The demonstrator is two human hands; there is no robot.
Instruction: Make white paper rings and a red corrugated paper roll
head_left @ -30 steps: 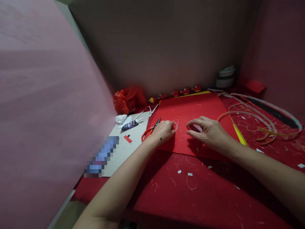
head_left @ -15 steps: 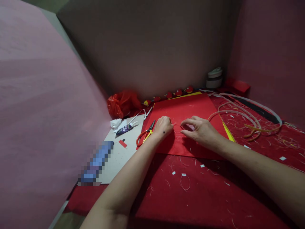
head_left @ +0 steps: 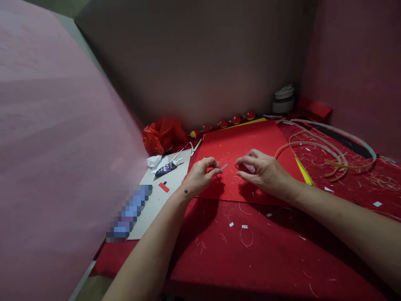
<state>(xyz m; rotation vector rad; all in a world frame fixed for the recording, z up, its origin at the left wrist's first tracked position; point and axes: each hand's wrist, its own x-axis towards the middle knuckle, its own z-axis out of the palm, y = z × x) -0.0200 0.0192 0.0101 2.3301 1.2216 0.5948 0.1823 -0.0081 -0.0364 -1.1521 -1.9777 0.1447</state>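
Note:
My left hand (head_left: pixel 202 174) is closed in a pinch on a small pale strip (head_left: pixel 224 167), which sticks out past the fingertips. Facing it, my right hand (head_left: pixel 266 170) curls round a small pinkish object (head_left: pixel 249 168); the fingers cover most of it, so its kind cannot be made out. Both hands are over a red corrugated sheet (head_left: pixel 247 140), with a gap between them. Behind my left wrist, the scissors are nearly hidden, with only a bit of red handle (head_left: pixel 184 178) showing.
A glue tube (head_left: pixel 166 168) and a red scrap (head_left: pixel 163 187) lie on a grey board (head_left: pixel 150 217) at left. Several red-and-yellow bird-like figures (head_left: pixel 235 120) line the back, near a red plastic bag (head_left: pixel 163 136). Coiled strips (head_left: pixel 319 148) and trimmings lie at right.
My left hand has turned and drawn back leftward, bringing the pale strip into clearer view and covering the scissors. My right hand has hardly moved and keeps its grip.

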